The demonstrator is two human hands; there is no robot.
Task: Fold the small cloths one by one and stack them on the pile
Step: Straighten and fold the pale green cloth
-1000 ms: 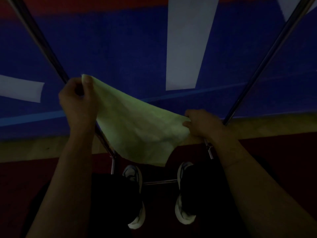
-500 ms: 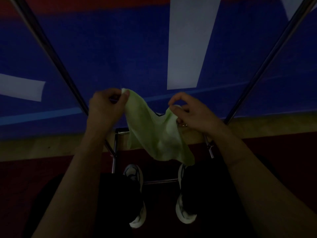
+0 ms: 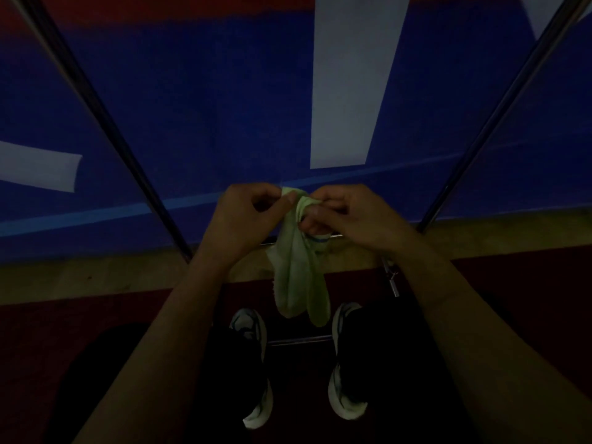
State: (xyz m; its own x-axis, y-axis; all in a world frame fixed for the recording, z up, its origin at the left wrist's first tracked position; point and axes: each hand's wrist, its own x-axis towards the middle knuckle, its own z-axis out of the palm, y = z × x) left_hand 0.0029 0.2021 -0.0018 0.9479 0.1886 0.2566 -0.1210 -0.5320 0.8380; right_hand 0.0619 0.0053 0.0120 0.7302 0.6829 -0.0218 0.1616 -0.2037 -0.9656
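1. The left hand (image 3: 246,216) and right hand (image 3: 344,216) are both pinching the top of a small pale green cloth (image 3: 299,267), fingers curled.
2. The cloth is hanging doubled below the near-touching hands, above two white-soled shoes (image 3: 253,366).

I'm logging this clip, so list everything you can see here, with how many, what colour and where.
small cloth: one, pale green, held up at centre, hanging down doubled from both hands.
metal poles: two long ones, dark, slanting up to the left and right; short bars cross low between the feet.
backdrop: one, blue with white strips and a red band on top, behind the poles.
floor: dark red, with a tan band along the backdrop's foot.
shoes: two, white and black, bottom centre.
left hand: pinches the cloth's top edge.
right hand: pinches the cloth's top, right beside the left.
No pile of cloths is in view.
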